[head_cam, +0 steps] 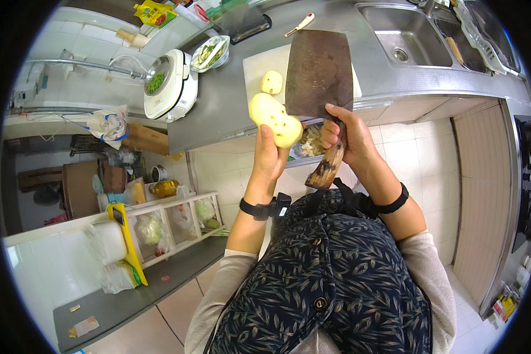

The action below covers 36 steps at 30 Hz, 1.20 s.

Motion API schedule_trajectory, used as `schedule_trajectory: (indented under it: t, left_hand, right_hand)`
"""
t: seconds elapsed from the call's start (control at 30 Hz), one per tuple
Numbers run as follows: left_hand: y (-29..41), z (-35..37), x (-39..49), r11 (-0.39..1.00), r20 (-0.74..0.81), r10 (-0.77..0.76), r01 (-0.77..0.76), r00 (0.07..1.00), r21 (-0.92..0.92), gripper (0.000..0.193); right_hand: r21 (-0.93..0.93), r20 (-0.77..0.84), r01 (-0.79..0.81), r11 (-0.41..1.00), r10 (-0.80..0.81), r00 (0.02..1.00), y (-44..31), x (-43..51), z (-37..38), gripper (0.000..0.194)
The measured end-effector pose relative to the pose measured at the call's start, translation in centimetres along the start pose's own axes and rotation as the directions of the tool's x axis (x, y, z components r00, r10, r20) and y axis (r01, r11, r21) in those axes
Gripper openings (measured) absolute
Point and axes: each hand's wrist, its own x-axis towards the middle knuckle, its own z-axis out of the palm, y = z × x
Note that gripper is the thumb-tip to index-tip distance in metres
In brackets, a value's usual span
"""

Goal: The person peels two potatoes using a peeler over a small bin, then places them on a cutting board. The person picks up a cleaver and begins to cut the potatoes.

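My left hand (271, 152) holds a large peeled potato (278, 119), pale yellow with several dark eyes. In my right hand (352, 137) is a cleaver with a broad dark blade (318, 73) and a worn wooden handle (329, 166). The blade is raised above a white cutting board (254, 66) and hides much of it. A smaller peeled potato (271, 82) rests on the board's left part. Under my hands, an open drawer or bin (310, 140) below the counter edge contains pale peelings.
A peeler or small knife (302, 24) lies behind the board. To the left stand a glass bowl of cut vegetables (210, 54) and a white rice cooker (170, 86) with chopped greens on its lid. A steel sink (402, 37) is at right, a white shelf rack (177, 225) at lower left.
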Motion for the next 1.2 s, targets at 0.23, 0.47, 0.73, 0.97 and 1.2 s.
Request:
schedule_trajectory:
  t: [0.23, 0.47, 0.73, 0.97, 1.2]
  left_hand:
    - [0.1, -0.7, 0.1, 0.998, -0.029, -0.062, 0.061, 0.998, -0.009, 0.077]
    - [-0.7, 0.2, 0.2, 0.989, -0.069, 0.110, -0.102, 0.992, 0.111, 0.072]
    - [-1.2, -0.6, 0.4, 0.966, -0.078, 0.197, -0.179, 0.977, 0.188, 0.069]
    - [-1.9, -1.0, 0.2, 0.956, -0.068, 0.226, -0.208, 0.972, 0.205, 0.066]
    - [-2.0, -2.0, 0.6, 0.919, -0.056, 0.243, -0.211, 0.969, 0.332, 0.066]
  right_hand:
    - [-0.037, 0.043, 0.015, 0.999, -0.014, 0.999, 0.6, 0.7, -0.6, 0.026]
    - [0.024, 0.046, 0.000, 1.000, -0.001, 0.999, 1.2, 1.1, -0.1, 0.027]
    - [0.173, 0.059, -0.135, 0.976, 0.126, 0.990, 1.2, 1.8, -0.4, 0.027]
    - [0.346, 0.079, -0.259, 0.902, 0.247, 0.966, 1.7, 2.6, -1.2, 0.027]
    - [0.457, 0.176, -0.377, 0.806, 0.334, 0.926, 1.9, 3.7, -2.1, 0.035]
